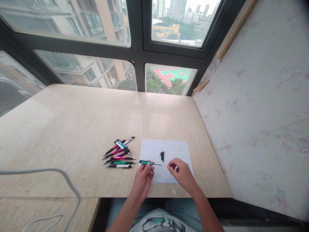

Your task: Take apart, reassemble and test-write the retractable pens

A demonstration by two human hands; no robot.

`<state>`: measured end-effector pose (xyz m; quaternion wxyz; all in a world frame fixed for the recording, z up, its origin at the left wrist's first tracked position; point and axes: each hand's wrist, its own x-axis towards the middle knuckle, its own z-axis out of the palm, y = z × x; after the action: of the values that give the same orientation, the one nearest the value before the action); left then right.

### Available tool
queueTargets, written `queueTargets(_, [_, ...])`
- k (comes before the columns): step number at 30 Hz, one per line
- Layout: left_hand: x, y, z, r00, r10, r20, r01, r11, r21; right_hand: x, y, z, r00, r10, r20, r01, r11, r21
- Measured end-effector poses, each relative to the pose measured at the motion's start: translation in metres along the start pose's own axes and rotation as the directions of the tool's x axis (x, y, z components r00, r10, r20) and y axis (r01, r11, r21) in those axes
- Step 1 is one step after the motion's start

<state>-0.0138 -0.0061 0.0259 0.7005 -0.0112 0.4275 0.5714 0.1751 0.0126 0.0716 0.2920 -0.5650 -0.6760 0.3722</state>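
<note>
My left hand [145,175] is closed on a green pen barrel [146,162] with a thin refill [158,164] sticking out to the right. My right hand [180,170] is pinched just right of the refill's tip, holding something too small to make out. Both hands hover over a white sheet of paper [173,148]. A small black pen part [162,156] lies on the sheet above the hands. A pile of several pens [119,154], pink, green, blue and white, lies to the left of the paper.
The beige marble tabletop [84,116] runs to a dark-framed window [137,51] at the back. A floral wall [260,106] closes the right side. A grey cable [70,187] loops at the lower left. My lap shows below the table's edge.
</note>
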Motion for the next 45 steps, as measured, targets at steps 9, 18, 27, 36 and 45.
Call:
queueTargets(9, [-0.004, -0.002, 0.002, 0.999, 0.017, 0.031, -0.019, 0.999, 0.048, -0.002, -0.002, 0.0, 1.0, -0.021, 0.002, 0.021, 0.998, -0.065])
queueTargets(18, [-0.001, 0.001, -0.001, 0.999, 0.033, 0.012, -0.033, 0.999, 0.028, -0.004, -0.004, -0.006, 0.999, -0.042, 0.034, 0.045, 0.992, -0.118])
queueTargets(27, [-0.007, -0.003, 0.001, 0.998, -0.005, 0.055, 0.0, 0.996, 0.091, -0.004, -0.007, 0.004, 0.999, -0.041, 0.034, 0.044, 0.994, -0.098])
queueTargets(36, [-0.008, -0.01, 0.0, 0.997, -0.033, 0.076, 0.026, 0.995, 0.093, -0.004, -0.013, 0.014, 0.999, -0.051, -0.007, 0.05, 0.995, -0.081])
queueTargets(45, [-0.002, 0.003, -0.001, 0.999, -0.043, 0.022, 0.045, 0.996, -0.073, 0.007, 0.0, 0.018, 0.999, 0.032, 0.029, -0.027, 0.985, -0.171])
